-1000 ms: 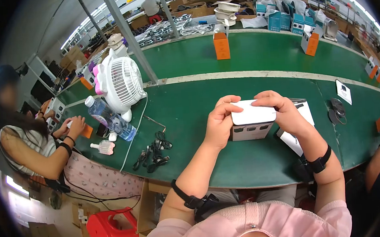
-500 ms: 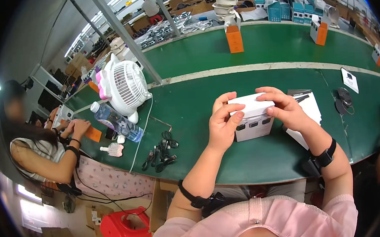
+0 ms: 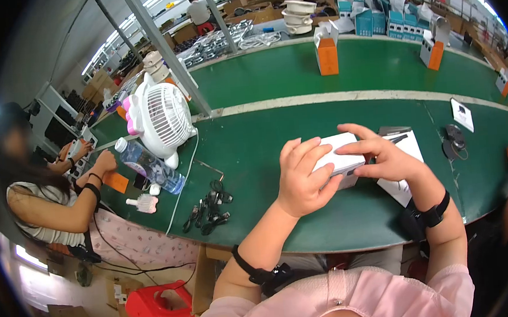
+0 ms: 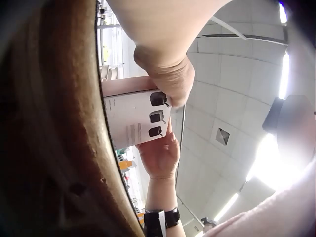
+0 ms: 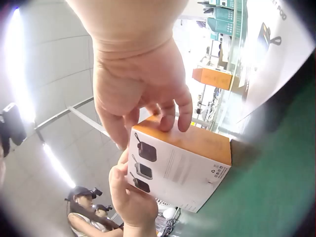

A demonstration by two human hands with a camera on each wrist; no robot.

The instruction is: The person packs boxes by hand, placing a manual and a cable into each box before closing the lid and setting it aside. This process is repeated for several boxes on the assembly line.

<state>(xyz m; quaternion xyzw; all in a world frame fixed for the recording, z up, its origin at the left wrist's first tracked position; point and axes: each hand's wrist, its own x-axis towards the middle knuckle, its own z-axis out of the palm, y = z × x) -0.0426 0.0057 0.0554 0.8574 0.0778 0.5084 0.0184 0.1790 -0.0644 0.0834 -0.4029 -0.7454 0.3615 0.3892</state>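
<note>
A small white box [image 3: 346, 157] stands on the green table in front of me. In the right wrist view, the box [image 5: 177, 165] shows three printed dark devices on its white side and an orange end. My left hand [image 3: 305, 181] holds it from the left, fingers over the top edge and thumb at the near side. From the right, my right hand [image 3: 386, 155] has its fingers on the top and its thumb at the near edge. The left wrist view shows the printed side of the box [image 4: 131, 116] between both hands.
White printed sheets [image 3: 409, 147] lie under my right forearm. To the left are black cables [image 3: 210, 211], a pink brush [image 3: 143, 203], a water bottle [image 3: 148, 164] and a white fan [image 3: 167, 117]. Another person [image 3: 45, 202] works at the left. An orange box [image 3: 328, 57] stands on the far belt.
The left hand's fingers have moved further over the box top and now cover much of its printed near side. The right thumb has shifted to the near edge. The box looks slightly turned.
</note>
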